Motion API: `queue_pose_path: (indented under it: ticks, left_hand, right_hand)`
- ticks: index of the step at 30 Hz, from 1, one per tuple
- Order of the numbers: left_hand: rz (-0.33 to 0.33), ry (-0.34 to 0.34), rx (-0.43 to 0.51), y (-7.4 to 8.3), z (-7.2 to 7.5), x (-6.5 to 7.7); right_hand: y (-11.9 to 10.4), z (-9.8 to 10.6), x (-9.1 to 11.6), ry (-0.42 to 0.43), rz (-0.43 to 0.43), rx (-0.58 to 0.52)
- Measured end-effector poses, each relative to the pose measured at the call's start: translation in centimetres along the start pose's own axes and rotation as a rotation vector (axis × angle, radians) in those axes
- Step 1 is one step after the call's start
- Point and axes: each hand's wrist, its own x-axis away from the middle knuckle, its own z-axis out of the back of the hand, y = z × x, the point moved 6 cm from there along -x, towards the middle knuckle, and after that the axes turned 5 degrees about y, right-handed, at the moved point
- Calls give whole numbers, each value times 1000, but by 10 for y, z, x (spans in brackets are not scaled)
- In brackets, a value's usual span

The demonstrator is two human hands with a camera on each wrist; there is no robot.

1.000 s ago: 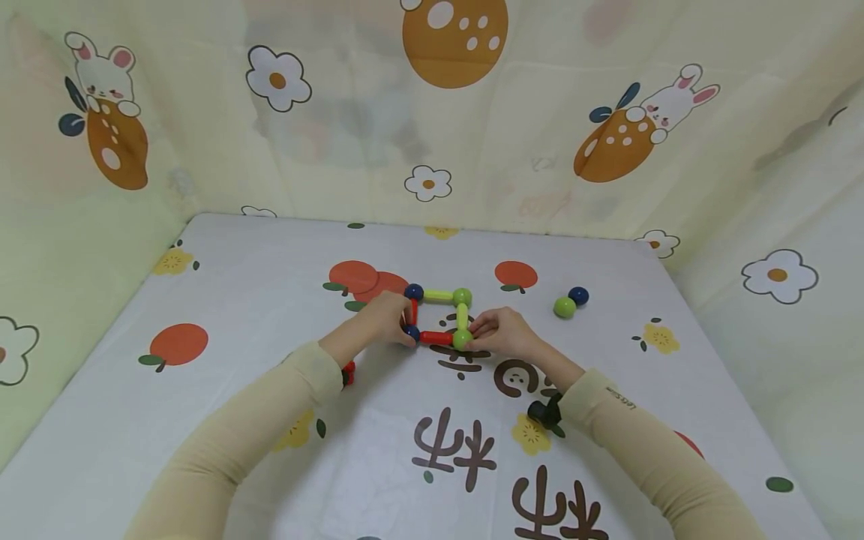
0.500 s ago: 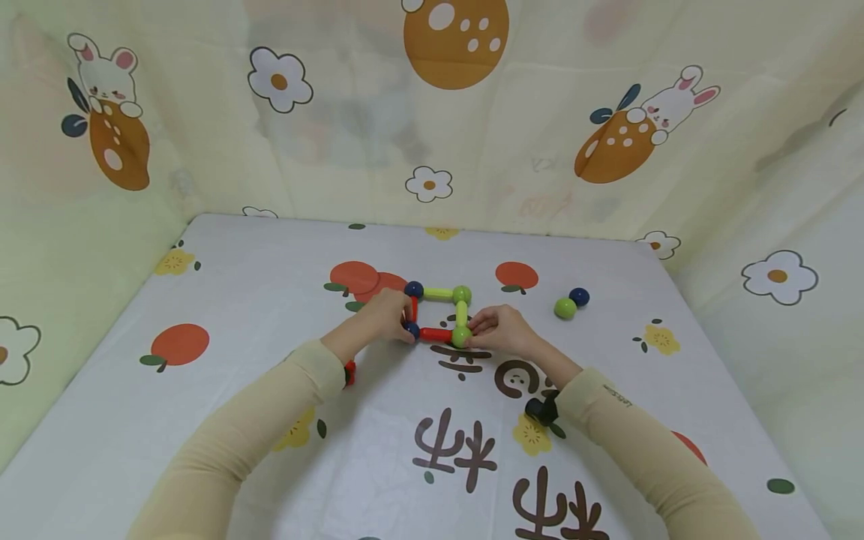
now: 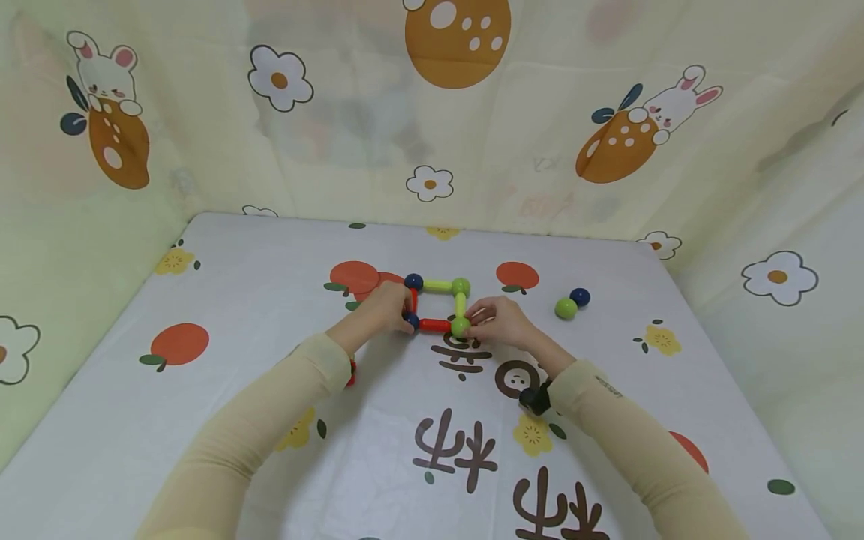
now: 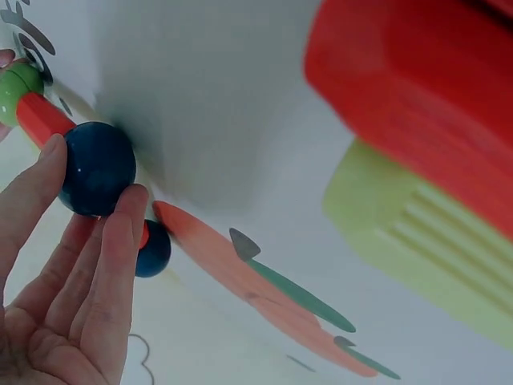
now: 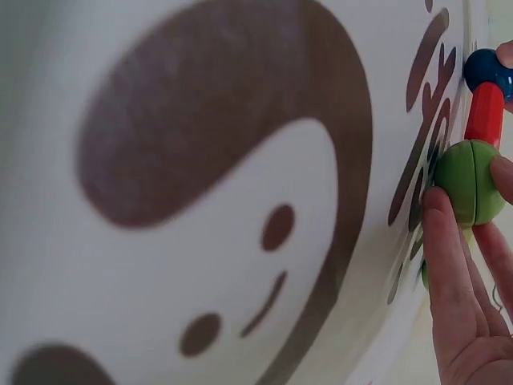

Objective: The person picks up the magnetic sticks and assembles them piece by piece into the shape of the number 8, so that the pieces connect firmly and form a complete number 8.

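A square of rods and balls lies on the table. Its near and left rods are red, the far and right ones yellow-green. My left hand [image 3: 390, 306] pinches the near-left blue ball [image 4: 100, 168] between thumb and fingers. At the opposite near corner, my right hand [image 3: 502, 324] holds a green ball [image 5: 455, 183] with its fingertips. Between these two balls runs a red rod [image 3: 434, 325]. The far corners carry another blue ball [image 3: 414, 282] and another green ball [image 3: 460, 286]. My left fingers partly cover the left red rod.
A loose green ball [image 3: 565, 307] and blue ball [image 3: 580, 298] touch each other at the right. Large in the left wrist view are a red piece [image 4: 417, 96] and a ribbed yellow-green piece [image 4: 417, 233]. A black device [image 3: 536, 399] sits by my right cuff.
Both hands have slid the square a little away from me across the table, keeping their hold on the two near balls. The loose balls stay put.
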Motion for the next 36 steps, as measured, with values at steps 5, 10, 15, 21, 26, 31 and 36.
queue_pose_path:
  ticks: [5, 10, 15, 21, 26, 31, 36]
  left_hand:
    - [3, -1, -6, 0, -1, -1]
    - [8, -2, -24, 1, -2, 0]
    - [6, -12, -42, 4, -2, 3]
    - [-16, -49, -18, 1, -1, 5]
    - [-68, -89, 26, -5, 1, 8]
    - [-121, -107, 55, -9, 8, 22]
    - [-175, -125, 43, -16, 13, 44]
  right_hand:
    - [2, 1, -2, -14, -26, -9]
    - [2, 1, -2, -16, -59, -12]
    - [3, 0, -2, -6, -67, -13]
    - [2, 0, -1, 3, -51, -10]
    - [0, -1, 1, 5, -54, 4]
    - [-1, -1, 1, 6, -63, 10]
    - [-1, -1, 0, 8, -67, 14]
